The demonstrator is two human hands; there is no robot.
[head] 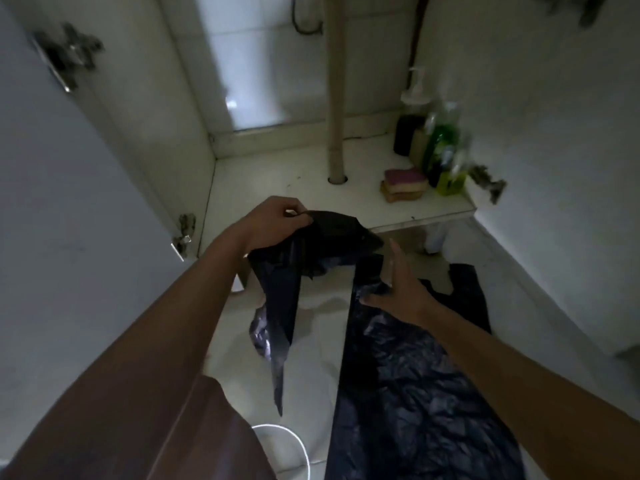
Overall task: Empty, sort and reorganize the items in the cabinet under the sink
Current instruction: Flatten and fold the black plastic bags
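Straight ahead, beyond both hands: cabinet [270, 181], doors [69, 202] swung wide, base bare on its left half, front lip just past the held plastic. Below, on the tiles [311, 341] and under the right forearm: flat bag [415, 393], black, long axis running near to far. Above it, level with the lip: bunched bag [332, 233], also black, two strips hanging down. Link between the right strip and the flat bag: cannot tell. Deeper in: pipe [335, 98] upright at mid-cabinet, bottles [441, 147] crowded along the right wall toward the back corner, sponges [403, 185] stacked just in front of them.

Left hand [277, 220]: fingers curled, pinching the top of the bunch, nearer the cabinet. Right hand [398, 289]: flat and spread, gripping nothing, fingers against the right strip, lower and closer to the body.

Likely next: gather the strips, then carry forward and left, into the open base clear of pipe and bottles. Worth watching: trailing plastic snagging on the lip.
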